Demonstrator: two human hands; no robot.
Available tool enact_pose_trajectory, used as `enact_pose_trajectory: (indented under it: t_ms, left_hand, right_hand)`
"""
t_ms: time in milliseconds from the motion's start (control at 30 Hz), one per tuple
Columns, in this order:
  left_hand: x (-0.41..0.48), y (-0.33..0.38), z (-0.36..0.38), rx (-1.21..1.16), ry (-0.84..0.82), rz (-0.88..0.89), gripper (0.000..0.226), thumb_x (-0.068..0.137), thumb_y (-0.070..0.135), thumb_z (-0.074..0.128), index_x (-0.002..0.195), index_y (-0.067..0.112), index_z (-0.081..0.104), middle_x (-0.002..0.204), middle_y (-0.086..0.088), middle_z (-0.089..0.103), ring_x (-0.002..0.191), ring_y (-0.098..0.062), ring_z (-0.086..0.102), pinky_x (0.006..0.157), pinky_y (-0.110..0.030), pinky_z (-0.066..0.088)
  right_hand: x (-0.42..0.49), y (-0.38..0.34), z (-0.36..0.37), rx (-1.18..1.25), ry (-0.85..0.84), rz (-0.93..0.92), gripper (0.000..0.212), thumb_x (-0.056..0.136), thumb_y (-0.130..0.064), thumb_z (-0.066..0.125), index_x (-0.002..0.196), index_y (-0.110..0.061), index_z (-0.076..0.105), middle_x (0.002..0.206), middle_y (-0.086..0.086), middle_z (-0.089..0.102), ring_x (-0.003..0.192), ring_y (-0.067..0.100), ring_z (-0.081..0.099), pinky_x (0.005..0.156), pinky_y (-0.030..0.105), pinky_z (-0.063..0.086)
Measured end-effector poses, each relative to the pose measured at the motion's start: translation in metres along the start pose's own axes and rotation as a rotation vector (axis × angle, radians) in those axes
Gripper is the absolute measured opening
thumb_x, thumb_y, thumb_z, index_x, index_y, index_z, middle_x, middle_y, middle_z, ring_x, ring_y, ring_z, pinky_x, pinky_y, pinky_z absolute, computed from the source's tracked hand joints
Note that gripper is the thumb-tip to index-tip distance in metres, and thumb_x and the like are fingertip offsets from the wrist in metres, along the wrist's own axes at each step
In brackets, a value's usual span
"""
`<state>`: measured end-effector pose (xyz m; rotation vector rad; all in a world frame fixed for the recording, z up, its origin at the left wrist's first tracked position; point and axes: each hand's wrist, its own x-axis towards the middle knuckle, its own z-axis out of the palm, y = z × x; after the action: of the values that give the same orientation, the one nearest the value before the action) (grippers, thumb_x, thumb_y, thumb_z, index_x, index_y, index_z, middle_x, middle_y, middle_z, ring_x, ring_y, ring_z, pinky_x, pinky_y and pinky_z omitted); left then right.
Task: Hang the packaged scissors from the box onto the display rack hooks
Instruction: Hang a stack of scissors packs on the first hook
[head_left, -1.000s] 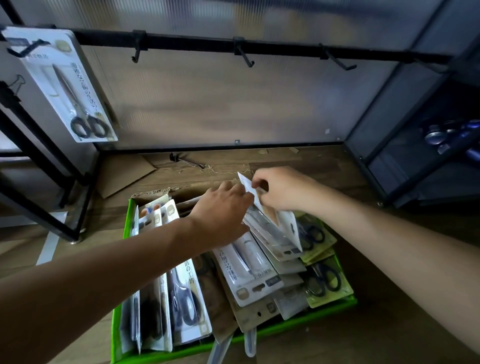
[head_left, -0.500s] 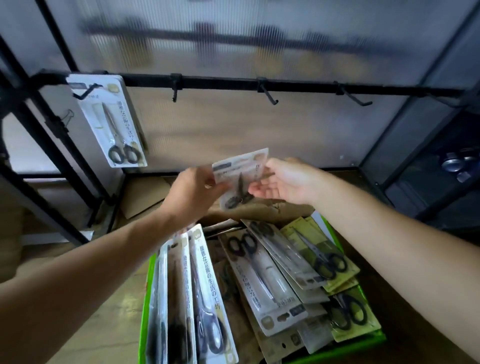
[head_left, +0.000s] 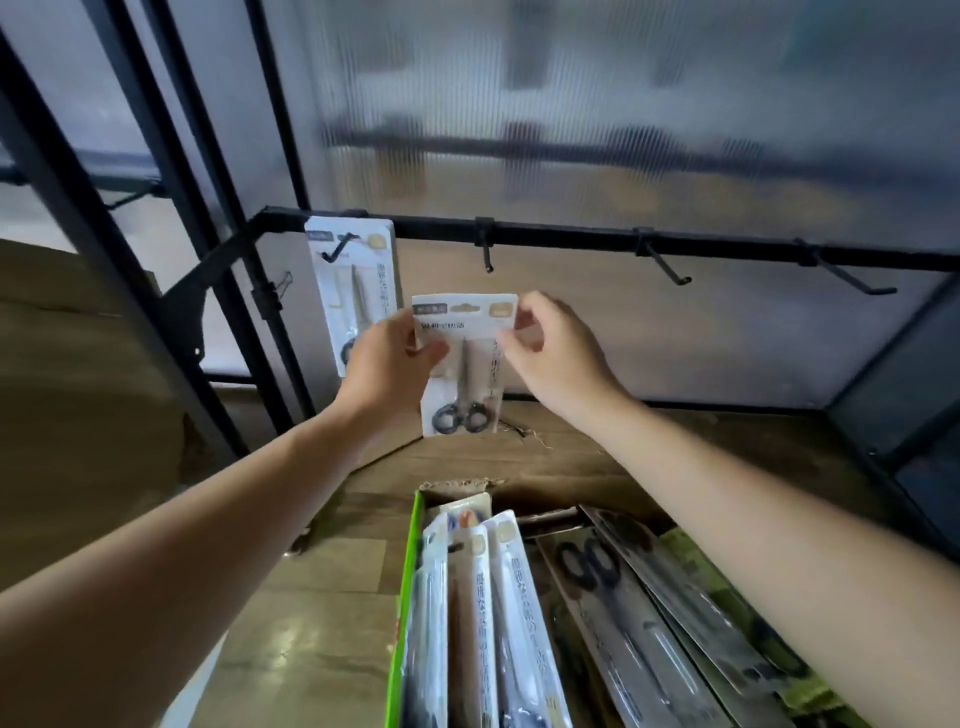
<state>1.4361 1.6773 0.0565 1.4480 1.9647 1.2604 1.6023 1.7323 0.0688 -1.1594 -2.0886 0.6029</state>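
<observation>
I hold a white scissors package (head_left: 467, 358) upright in front of the black rack bar (head_left: 571, 241), just below an empty hook (head_left: 485, 254). My left hand (head_left: 389, 364) grips its left edge, thumb across the front. My right hand (head_left: 550, 348) pinches its upper right edge. Another scissors package (head_left: 353, 280) hangs on the leftmost hook (head_left: 337, 247). The green box (head_left: 410, 597) below holds several more packaged scissors.
Two more empty hooks (head_left: 667, 265) (head_left: 852, 275) stick out from the bar to the right. Black frame posts (head_left: 171, 171) stand at the left. A dark shelf unit (head_left: 904, 374) is at the right. The box rests on a wooden floor (head_left: 311, 649).
Both hands have lifted the package from the box up toward the bar and turned it upright. My view has tilted upward, so the bar sits lower in frame.
</observation>
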Motion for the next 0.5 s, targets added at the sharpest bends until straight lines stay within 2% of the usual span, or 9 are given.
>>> enact_pose_trajectory:
  t_ms: [100,167,267,333,367,433,500]
  left_hand:
    - [0.009,-0.01,-0.019,-0.014,0.032,-0.012,0.018,0.093,0.02,0.06,0.111,0.02,0.063,0.099,0.006,0.069,0.087,-0.017,0.065,0.082,-0.042,0.056]
    - [0.014,-0.015,-0.029,-0.028,0.053,-0.02,0.019,0.093,0.019,0.061,0.111,0.021,0.06,0.101,0.006,0.068,0.089,-0.017,0.064,0.083,-0.042,0.056]
    - [0.018,-0.019,-0.042,-0.096,0.072,-0.03,0.023,0.09,0.011,0.062,0.109,0.024,0.058,0.1,0.009,0.067,0.088,-0.011,0.064,0.075,-0.03,0.055]
    - [0.017,-0.02,-0.05,-0.235,0.053,-0.046,0.029,0.088,0.004,0.06,0.107,0.026,0.057,0.099,0.011,0.067,0.084,-0.002,0.064,0.065,-0.017,0.051]
    - [0.017,-0.02,-0.054,-0.317,0.047,-0.058,0.029,0.088,0.004,0.058,0.107,0.025,0.057,0.1,0.009,0.067,0.085,-0.003,0.064,0.066,-0.016,0.05]
    - [0.018,-0.022,-0.061,-0.436,0.082,-0.109,0.02,0.092,0.014,0.054,0.11,0.021,0.059,0.103,0.003,0.068,0.09,-0.011,0.065,0.073,-0.026,0.054]
    - [0.022,-0.024,-0.068,-0.446,0.145,-0.169,0.02,0.096,0.029,0.05,0.11,0.017,0.059,0.102,-0.001,0.068,0.09,-0.017,0.064,0.076,-0.036,0.055]
  right_hand:
    - [0.01,-0.02,0.022,0.107,0.025,-0.039,0.017,0.096,-0.023,0.056,0.106,-0.011,0.059,0.103,-0.003,0.065,0.087,0.019,0.062,0.079,0.043,0.054]
    - [0.018,-0.032,0.034,0.151,0.065,-0.029,0.016,0.096,-0.023,0.056,0.102,-0.009,0.058,0.094,-0.003,0.065,0.08,0.02,0.062,0.075,0.044,0.053]
    - [0.029,-0.045,0.052,0.163,0.088,-0.006,0.018,0.097,-0.023,0.055,0.088,-0.008,0.052,0.086,0.005,0.064,0.079,0.024,0.061,0.07,0.042,0.051]
    - [0.034,-0.053,0.063,0.167,0.096,0.004,0.022,0.097,-0.025,0.055,0.084,-0.008,0.049,0.084,0.011,0.063,0.078,0.028,0.06,0.067,0.043,0.05]
    - [0.036,-0.057,0.068,0.172,0.099,0.004,0.023,0.097,-0.025,0.055,0.083,-0.009,0.048,0.082,0.012,0.063,0.077,0.03,0.06,0.066,0.043,0.05]
    - [0.038,-0.065,0.076,0.187,0.094,-0.009,0.024,0.097,-0.027,0.056,0.079,-0.014,0.047,0.078,0.007,0.063,0.074,0.027,0.061,0.063,0.041,0.05]
    - [0.039,-0.073,0.083,0.172,0.089,-0.033,0.027,0.097,-0.028,0.056,0.074,-0.022,0.043,0.074,0.0,0.06,0.07,0.023,0.06,0.061,0.036,0.049]
